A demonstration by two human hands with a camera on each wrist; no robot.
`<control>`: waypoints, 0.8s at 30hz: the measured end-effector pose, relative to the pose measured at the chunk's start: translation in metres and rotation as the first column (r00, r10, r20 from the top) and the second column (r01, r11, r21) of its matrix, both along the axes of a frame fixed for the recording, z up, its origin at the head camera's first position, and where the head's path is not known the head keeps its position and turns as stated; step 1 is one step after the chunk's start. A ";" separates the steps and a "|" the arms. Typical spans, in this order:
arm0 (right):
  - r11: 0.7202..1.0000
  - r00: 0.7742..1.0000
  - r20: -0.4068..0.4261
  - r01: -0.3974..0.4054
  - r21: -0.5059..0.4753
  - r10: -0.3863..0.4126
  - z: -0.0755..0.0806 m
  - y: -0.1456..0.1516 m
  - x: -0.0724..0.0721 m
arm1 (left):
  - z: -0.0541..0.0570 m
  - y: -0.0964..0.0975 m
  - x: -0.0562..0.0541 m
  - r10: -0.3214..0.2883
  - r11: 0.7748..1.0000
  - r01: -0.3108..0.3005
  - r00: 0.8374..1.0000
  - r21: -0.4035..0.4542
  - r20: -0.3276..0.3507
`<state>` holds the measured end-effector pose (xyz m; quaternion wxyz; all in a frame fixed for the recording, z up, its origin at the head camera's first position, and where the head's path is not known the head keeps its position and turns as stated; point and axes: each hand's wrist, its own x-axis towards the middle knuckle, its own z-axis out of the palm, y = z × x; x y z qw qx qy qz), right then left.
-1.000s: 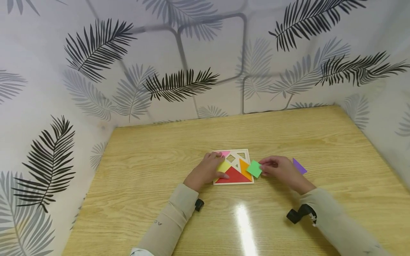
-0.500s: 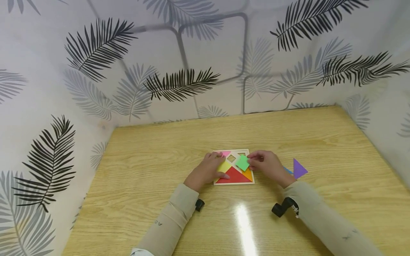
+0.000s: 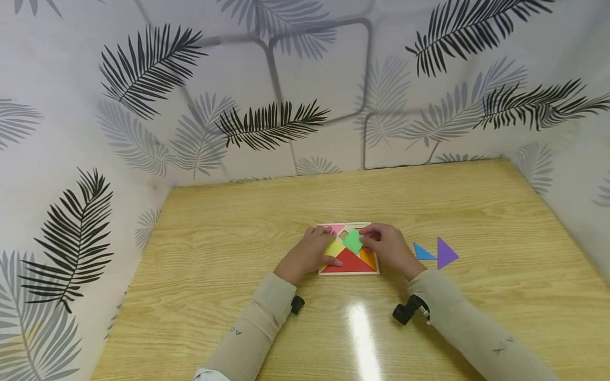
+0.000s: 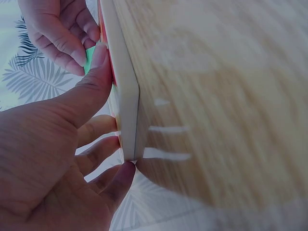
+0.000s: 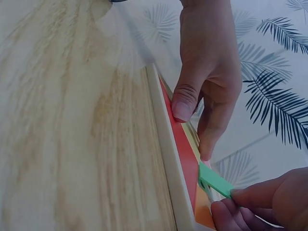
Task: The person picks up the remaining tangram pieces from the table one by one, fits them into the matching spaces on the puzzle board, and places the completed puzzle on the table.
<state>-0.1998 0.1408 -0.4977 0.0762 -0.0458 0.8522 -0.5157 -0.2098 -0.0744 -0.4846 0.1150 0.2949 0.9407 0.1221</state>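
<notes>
A pale wooden tangram board [image 3: 349, 273] lies flat on the table. Red [image 3: 350, 262], yellow [image 3: 335, 247], pink [image 3: 336, 228] and orange [image 3: 368, 257] pieces sit in it. My left hand [image 3: 308, 252] holds the board at its left side, the thumb on the red piece and the other fingers at the edge and top. Between thumb and fingers, my right hand [image 3: 387, 246] pinches a green square piece [image 3: 353, 242]. The green square is tilted over the board's openings, one edge down near the red piece, as the right wrist view shows.
A blue triangle [image 3: 423, 252] and a purple triangle [image 3: 446, 253] lie on the wooden table [image 3: 229, 227], right of the board. Leaf-patterned cloth [image 3: 305, 137] rises behind the table and at both sides. Each wrist wears a small black camera.
My right hand has carried the green square leftward from the board's right edge to over its middle. The blue triangle has come into full view. My left hand stays in place.
</notes>
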 end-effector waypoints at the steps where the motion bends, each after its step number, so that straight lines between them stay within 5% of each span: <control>1: 1.000 1.000 -0.006 0.004 0.020 -0.004 0.000 -0.001 0.000 | 0.000 0.000 0.000 -0.002 1.000 0.002 1.000 0.002 -0.003; 13: 0.978 0.984 -0.166 -0.037 0.204 0.072 0.003 -0.007 0.005 | -0.002 -0.001 0.000 -0.002 1.000 0.002 1.000 0.004 -0.009; 24: 0.960 0.973 -0.203 -0.051 0.276 0.110 -0.001 -0.010 0.002 | -0.002 -0.001 0.000 -0.009 1.000 0.009 1.000 0.012 -0.014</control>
